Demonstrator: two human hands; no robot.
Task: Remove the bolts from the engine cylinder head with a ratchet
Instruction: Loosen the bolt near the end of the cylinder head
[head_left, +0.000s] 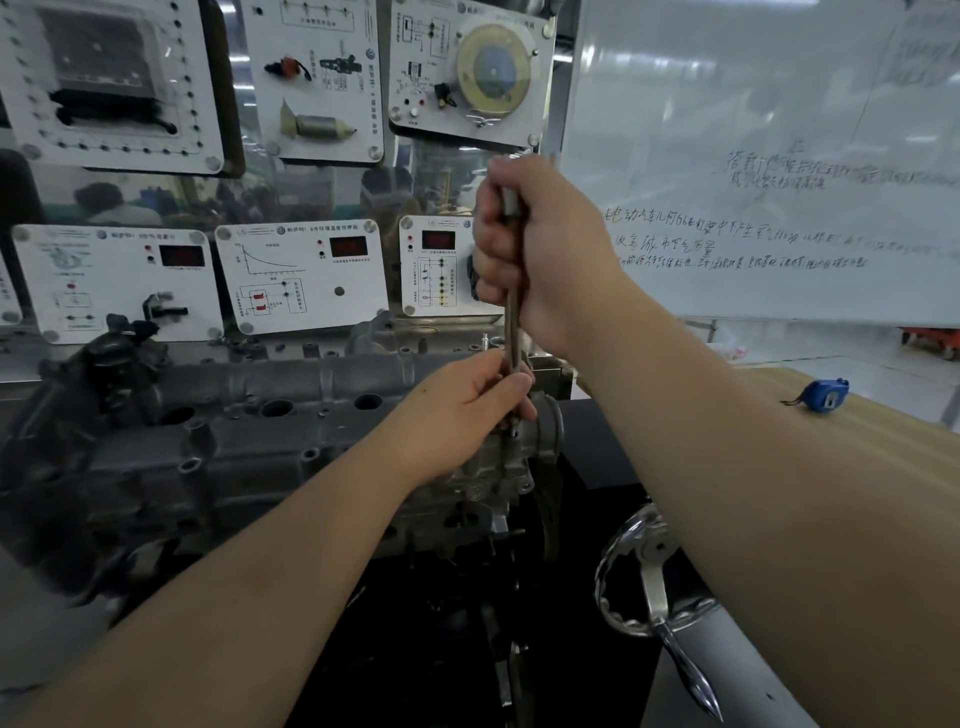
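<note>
While the right hand (540, 249) grips the upright steel ratchet (513, 322), the left hand (467, 410) pinches its lower end, apparently at the grey cylinder head's (249, 441) right end.

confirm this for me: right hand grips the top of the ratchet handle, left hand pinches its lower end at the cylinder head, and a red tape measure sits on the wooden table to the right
Not quite: the tape measure is blue, not red, as the head view shows. The rest holds: the right hand grips the top of the ratchet handle, the left hand pinches its lower end at the cylinder head, and the tape measure sits on the wooden table to the right.
</note>
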